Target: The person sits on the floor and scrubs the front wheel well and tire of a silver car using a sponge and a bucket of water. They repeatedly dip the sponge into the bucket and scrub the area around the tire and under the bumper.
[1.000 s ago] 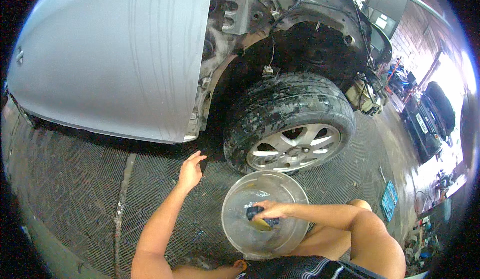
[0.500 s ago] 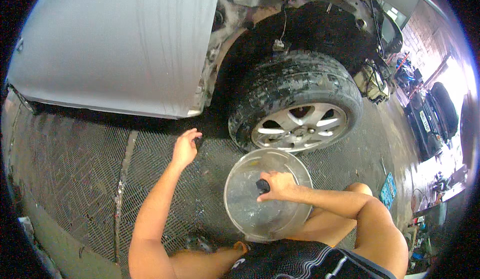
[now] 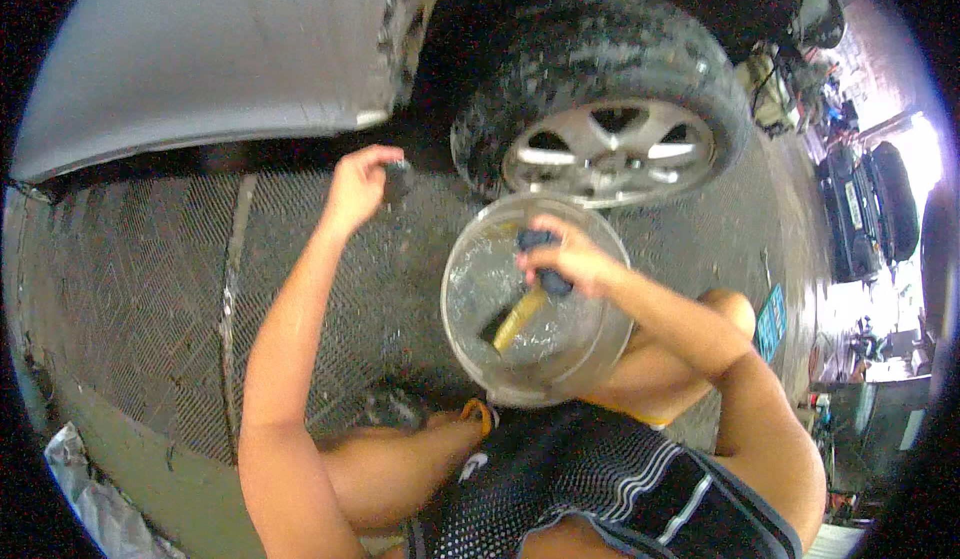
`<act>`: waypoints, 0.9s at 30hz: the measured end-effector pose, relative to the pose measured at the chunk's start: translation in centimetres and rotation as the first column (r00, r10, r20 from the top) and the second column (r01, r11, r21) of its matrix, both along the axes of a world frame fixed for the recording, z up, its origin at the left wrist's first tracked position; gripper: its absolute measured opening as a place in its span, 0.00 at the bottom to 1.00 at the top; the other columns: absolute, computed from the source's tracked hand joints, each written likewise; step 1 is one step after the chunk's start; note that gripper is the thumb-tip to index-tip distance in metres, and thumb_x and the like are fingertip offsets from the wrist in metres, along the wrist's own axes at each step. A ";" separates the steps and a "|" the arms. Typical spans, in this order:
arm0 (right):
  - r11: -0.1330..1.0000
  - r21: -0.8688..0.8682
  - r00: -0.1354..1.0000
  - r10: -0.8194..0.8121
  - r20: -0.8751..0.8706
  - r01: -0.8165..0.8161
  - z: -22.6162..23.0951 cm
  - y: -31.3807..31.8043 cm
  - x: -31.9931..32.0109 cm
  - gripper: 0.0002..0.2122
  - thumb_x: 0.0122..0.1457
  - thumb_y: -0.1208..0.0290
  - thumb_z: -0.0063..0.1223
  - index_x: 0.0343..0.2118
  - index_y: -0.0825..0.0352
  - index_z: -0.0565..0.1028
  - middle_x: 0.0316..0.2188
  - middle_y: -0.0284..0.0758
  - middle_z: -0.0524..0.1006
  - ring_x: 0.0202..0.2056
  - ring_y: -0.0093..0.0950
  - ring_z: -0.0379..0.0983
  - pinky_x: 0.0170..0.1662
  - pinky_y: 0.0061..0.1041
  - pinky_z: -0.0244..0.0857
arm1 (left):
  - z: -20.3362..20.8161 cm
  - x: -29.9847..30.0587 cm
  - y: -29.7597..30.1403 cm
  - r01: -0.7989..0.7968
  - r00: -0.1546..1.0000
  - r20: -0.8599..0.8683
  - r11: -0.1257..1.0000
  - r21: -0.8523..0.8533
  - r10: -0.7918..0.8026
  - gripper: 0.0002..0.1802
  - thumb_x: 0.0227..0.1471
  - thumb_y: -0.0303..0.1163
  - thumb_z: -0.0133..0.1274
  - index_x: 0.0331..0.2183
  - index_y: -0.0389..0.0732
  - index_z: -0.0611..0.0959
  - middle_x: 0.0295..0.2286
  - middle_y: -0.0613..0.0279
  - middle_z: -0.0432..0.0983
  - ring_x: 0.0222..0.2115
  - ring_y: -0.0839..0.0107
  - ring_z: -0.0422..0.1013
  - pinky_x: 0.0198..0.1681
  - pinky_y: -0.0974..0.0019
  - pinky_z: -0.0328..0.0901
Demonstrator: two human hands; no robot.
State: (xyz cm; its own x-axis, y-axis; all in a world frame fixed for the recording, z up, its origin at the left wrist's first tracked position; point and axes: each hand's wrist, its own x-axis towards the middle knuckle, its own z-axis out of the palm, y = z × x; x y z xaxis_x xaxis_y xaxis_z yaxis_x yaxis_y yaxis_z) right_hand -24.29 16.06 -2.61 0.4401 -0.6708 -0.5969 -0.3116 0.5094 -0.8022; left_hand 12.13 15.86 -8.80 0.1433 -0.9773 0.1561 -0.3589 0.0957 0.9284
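My right hand (image 3: 578, 259) is over the mouth of a clear plastic bucket (image 3: 455, 344), its fingers wrapped round a black block-like piece (image 3: 555, 281). From below that hand a yellow strip with a dark edge (image 3: 520, 321) slants down toward the bucket's near left; I cannot tell whether it is joined to the black piece. Water-like glints show inside the bucket. My left hand (image 3: 358, 189) is raised below the lower corner of the grey car panel (image 3: 230, 59), fingers curled. A dark blurred thing (image 3: 398, 181) shows at its fingertips, too unclear to name.
A wet, scuffed tire (image 3: 600, 59) on a silver wheel (image 3: 615, 154) stands just beyond the bucket. Ridged dark flooring (image 3: 310, 229) runs under the car. A crumpled plastic sheet (image 3: 95, 499) lies at lower left. A blue flat item (image 3: 770, 321) and a dark car part (image 3: 870, 209) lie at right.
The view has tipped downward, so car, wheel and bucket sit higher. The right hand has turned its black piece, and the yellow strip now shows. The left hand remains curled near the panel's corner.
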 end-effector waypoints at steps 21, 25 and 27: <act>0.893 0.045 0.831 0.433 -0.349 -0.447 -15.6 7.0 8.8 0.28 0.55 0.54 0.62 0.57 0.63 0.75 0.42 0.43 0.83 0.36 0.38 0.81 0.41 0.39 0.74 | 3.7 -0.2 1.2 0.095 0.817 0.562 0.991 0.092 -0.130 0.15 0.54 0.36 0.59 0.45 0.47 0.85 0.40 0.49 0.79 0.45 0.48 0.75 0.50 0.48 0.70; 0.663 -0.175 0.585 0.468 -0.663 -0.728 -25.2 8.9 5.9 0.29 0.55 0.56 0.61 0.60 0.59 0.73 0.46 0.45 0.81 0.41 0.42 0.80 0.46 0.42 0.74 | 4.0 -1.1 0.5 0.065 0.830 0.535 0.980 0.187 -0.157 0.14 0.54 0.36 0.59 0.44 0.47 0.86 0.41 0.50 0.80 0.45 0.49 0.76 0.50 0.50 0.71; 0.742 0.014 0.687 0.627 -0.369 -0.670 -21.2 7.8 5.5 0.29 0.55 0.59 0.62 0.60 0.61 0.73 0.46 0.44 0.81 0.39 0.40 0.81 0.44 0.40 0.75 | 3.3 0.5 1.3 0.053 0.827 0.544 0.983 0.173 -0.140 0.14 0.55 0.35 0.60 0.44 0.48 0.86 0.39 0.52 0.80 0.43 0.51 0.77 0.48 0.51 0.71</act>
State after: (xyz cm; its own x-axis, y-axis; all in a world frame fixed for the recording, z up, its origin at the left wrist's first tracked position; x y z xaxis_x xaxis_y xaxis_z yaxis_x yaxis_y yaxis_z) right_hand -18.78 23.87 -23.85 0.5830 -0.3637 -0.7265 -0.7817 -0.0075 -0.6236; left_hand 12.62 17.16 -5.51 -0.0206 -0.9991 0.0371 -0.8111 0.0384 0.5837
